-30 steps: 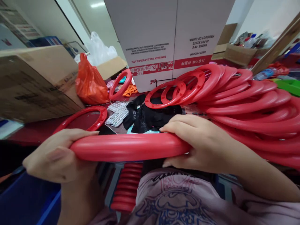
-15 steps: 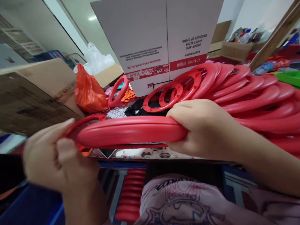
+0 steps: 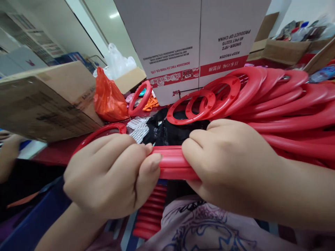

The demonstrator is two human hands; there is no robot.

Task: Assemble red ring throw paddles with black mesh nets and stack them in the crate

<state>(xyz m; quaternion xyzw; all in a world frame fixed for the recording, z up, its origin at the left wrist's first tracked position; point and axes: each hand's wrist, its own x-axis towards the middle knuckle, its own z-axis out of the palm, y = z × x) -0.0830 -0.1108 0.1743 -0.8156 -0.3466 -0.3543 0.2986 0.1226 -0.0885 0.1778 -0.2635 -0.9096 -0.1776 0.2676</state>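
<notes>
A red plastic ring (image 3: 171, 162) is held edge-on between my two hands, close in front of my body. My left hand (image 3: 107, 174) is closed around its left side, thumb pressed near the middle of the rim. Around the right side my right hand (image 3: 222, 160) is wrapped, knuckles up. Most of the ring is hidden behind my fingers. Just beyond lie thinner red rings (image 3: 193, 120) on black plastic (image 3: 162, 130). Another red ring (image 3: 119, 128) lies on the table behind my left hand.
A large heap of red rings (image 3: 288, 115) fills the right side. A white carton (image 3: 172, 42) stands behind, a brown box (image 3: 47, 101) and an orange bag (image 3: 110, 101) at left. Stacked red rings (image 3: 150, 212) sit below. Part of another person's arm (image 3: 9, 157) shows far left.
My left hand has moved right along the ring, closer to my right hand, and now grips its rim firmly. The ring sits slightly lower in view, and the view has shifted left.
</notes>
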